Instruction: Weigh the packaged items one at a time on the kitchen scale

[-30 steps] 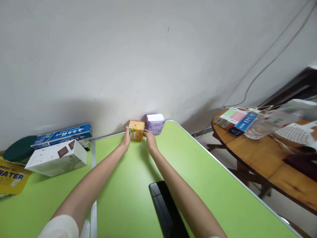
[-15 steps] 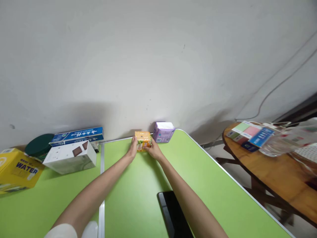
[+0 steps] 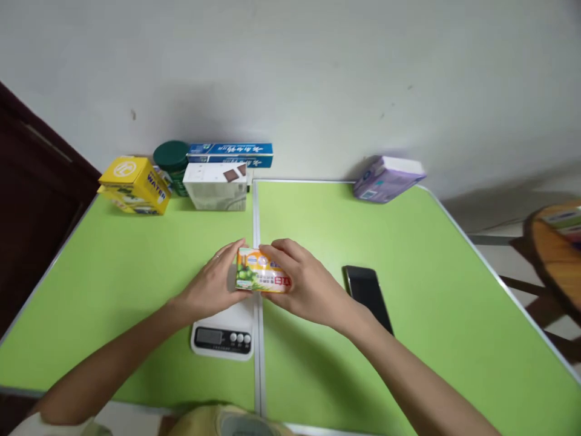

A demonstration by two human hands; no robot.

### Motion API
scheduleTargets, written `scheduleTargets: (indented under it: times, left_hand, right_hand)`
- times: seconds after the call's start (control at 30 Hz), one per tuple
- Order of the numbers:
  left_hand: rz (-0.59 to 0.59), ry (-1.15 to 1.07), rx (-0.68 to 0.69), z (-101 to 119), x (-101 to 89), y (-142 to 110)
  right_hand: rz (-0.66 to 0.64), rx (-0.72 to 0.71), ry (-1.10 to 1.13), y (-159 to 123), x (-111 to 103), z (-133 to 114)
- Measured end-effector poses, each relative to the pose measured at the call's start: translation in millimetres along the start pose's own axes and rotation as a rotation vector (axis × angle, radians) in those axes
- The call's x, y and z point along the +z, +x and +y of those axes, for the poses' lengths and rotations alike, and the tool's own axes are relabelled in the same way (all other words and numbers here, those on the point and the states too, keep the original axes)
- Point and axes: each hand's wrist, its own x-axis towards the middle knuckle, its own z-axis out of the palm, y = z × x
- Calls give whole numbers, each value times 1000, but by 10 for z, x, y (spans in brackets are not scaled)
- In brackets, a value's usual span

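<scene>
An orange and white soap pack (image 3: 258,271) with green fruit printed on it is held between my two hands, above the middle of the green table. My left hand (image 3: 211,287) grips its left end, fingers on top and thumb below. My right hand (image 3: 311,284) is wrapped round the right end and hides part of the print. Just beneath and nearer to me lies a white kitchen scale (image 3: 222,356) with a dark display and round buttons. My hands cover much of its platform.
A black phone (image 3: 368,293) lies right of my hands. Along the wall stand a yellow box (image 3: 136,188), a green-lidded tub (image 3: 171,156), blue boxes (image 3: 231,150), a white box (image 3: 215,189) and a purple tissue pack (image 3: 385,181). A metal seam (image 3: 256,224) divides the green table (image 3: 308,218).
My hands have brought the soap pack from beside the purple pack at the wall toward me and left, over the scale. The view has turned left and down, showing the scale.
</scene>
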Motion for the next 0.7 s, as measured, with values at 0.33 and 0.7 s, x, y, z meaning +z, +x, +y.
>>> scheduleTargets:
  times: [0.33, 0.7]
  left_hand:
    - [-55, -131, -44, -616, -284, -575]
    - [-61, -261, 10, -828, -268, -652]
  right_hand:
    - [-51, -50, -113, 114, 850, -434]
    - [197, 223, 281, -233, 849, -366]
